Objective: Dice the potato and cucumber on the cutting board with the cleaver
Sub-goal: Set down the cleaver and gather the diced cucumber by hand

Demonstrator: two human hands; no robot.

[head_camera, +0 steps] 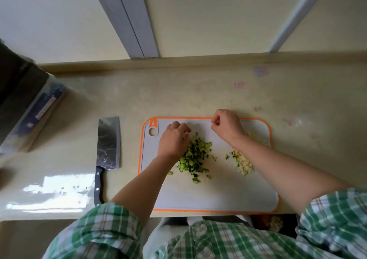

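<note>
The person is leaning over the cutting board [218, 191], which is lying flat on the pale counter [198, 92], and both hands are working at its far half. The left hand [174, 139] is sitting at the far-left edge of the diced cucumber [195, 157] with its fingers bent down toward the board. Whether it is raking the heap or pinching a piece, I cannot tell. The right hand [226, 126] is hovering near the far rim, loosely balled, thumb against a fingertip, and I cannot make out anything in it. Its forearm is crossing over the diced potato [244, 164], a pale heap on the right side of the board, with a few green bits [226, 156] straying beside it. The cleaver [108, 145] is lying idle on the counter just left of the board, blade away from the person and black handle [99, 187] toward them. To my eye the dicing is looking all but finished. These cubes are looking small, wet and light, likely to slip and scatter if nudged hard, so scooping with cupped fingers or the flat of the blade seems wiser than pinching. The cleaver is looking heavy and broad. I would be taking it by the handle only, keeping well off the edge.
</note>
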